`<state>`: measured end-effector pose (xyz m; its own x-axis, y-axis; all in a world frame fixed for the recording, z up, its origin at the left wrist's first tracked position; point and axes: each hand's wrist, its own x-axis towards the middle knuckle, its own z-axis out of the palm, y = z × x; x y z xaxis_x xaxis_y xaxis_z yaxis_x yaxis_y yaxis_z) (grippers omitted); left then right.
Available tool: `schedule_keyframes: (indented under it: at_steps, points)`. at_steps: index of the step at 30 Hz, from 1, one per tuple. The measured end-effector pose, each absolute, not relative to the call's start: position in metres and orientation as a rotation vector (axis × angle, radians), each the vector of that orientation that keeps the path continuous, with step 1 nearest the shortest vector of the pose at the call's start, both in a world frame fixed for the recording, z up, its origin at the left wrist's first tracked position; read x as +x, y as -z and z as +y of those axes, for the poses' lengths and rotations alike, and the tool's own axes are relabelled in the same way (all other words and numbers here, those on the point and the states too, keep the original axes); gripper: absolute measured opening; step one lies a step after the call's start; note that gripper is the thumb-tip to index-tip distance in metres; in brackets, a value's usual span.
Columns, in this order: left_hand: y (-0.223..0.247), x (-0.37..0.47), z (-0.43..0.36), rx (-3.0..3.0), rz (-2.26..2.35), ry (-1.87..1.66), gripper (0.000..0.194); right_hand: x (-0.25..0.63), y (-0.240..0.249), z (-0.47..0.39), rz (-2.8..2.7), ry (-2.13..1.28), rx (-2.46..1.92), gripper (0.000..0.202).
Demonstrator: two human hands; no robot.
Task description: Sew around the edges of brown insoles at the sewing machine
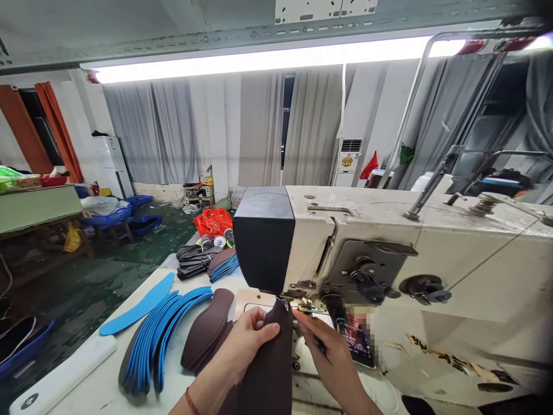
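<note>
A dark brown fabric piece [270, 374] hangs from the needle area of a white sewing machine [432, 248]. My left hand [246, 340] pinches the left edge of this piece between thumb and fingers. On the right of the needle, my right hand [322, 340] has its index finger stretched toward the presser foot, at the fabric's upper right edge; its other fingers curl around a small dark object that I cannot make out. Left of my left hand lie a stack of dark brown curved pieces [207, 334] and a fanned stack of blue-edged pieces [159, 340].
A single blue piece [138, 305] and a white bar [64, 374] lie on the table's left. Dark bundles [194, 259] and a red bag [213, 222] sit farther back. A phone [356, 337] leans under the machine arm. Blue bins stand on the floor.
</note>
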<state>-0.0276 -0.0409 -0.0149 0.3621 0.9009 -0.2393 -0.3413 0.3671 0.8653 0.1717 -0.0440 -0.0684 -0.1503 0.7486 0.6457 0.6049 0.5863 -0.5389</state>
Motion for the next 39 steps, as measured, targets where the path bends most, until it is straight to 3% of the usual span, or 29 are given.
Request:
schedule_keyframes:
  at_steps: [10,22,31,39]
  points:
    - [0.037,-0.044,-0.091,0.886,0.741,-0.966,0.05,0.177,0.068,-0.044,-1.86,-0.197,-1.12,0.033]
    - [0.034,-0.036,-0.085,0.862,0.856,-1.024,0.064,0.18,0.058,-0.044,-1.896,-0.273,-1.138,0.032]
    - [0.009,-0.04,-0.056,0.865,0.766,-0.953,0.052,0.179,0.055,-0.044,-1.904,-0.243,-1.132,0.033]
    - [0.017,-0.032,-0.041,0.95,0.722,-1.027,0.05,0.177,0.056,-0.045,-1.883,-0.267,-1.139,0.032]
